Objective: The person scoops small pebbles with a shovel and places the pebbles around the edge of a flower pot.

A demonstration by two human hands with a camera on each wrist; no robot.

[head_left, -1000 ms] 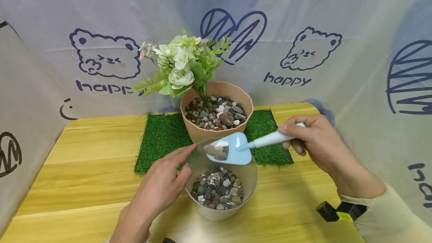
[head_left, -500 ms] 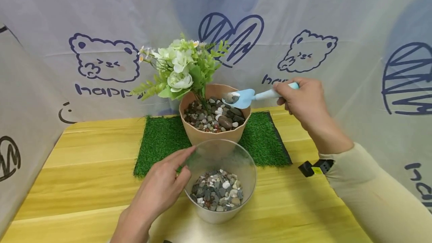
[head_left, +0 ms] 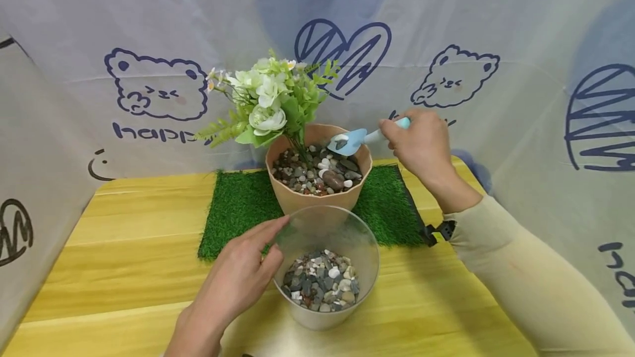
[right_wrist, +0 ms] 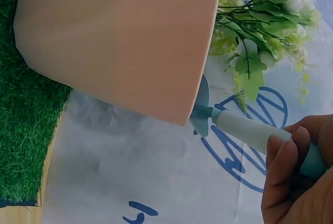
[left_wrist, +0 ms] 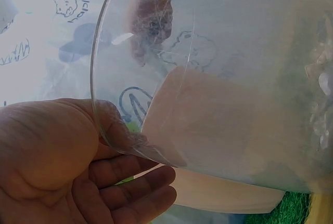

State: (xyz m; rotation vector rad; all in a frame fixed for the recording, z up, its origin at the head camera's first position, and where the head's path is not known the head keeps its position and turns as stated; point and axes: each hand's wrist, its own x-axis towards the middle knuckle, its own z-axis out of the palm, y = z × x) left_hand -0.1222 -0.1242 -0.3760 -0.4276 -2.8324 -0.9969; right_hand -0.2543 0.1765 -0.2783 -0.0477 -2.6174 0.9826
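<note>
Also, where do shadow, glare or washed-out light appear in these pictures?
Head: shadow on the table beside the right sleeve, pale glare near the clear bucket. Left wrist: glint on the bucket, backdrop washed out at upper left. Right wrist: right hand dim.

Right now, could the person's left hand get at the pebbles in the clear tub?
Most likely yes: the left hand is at the rim of the clear tub, whose top is open, and the blue scoop is over at the flowerpot, leaving the way to the pebbles free.
</note>
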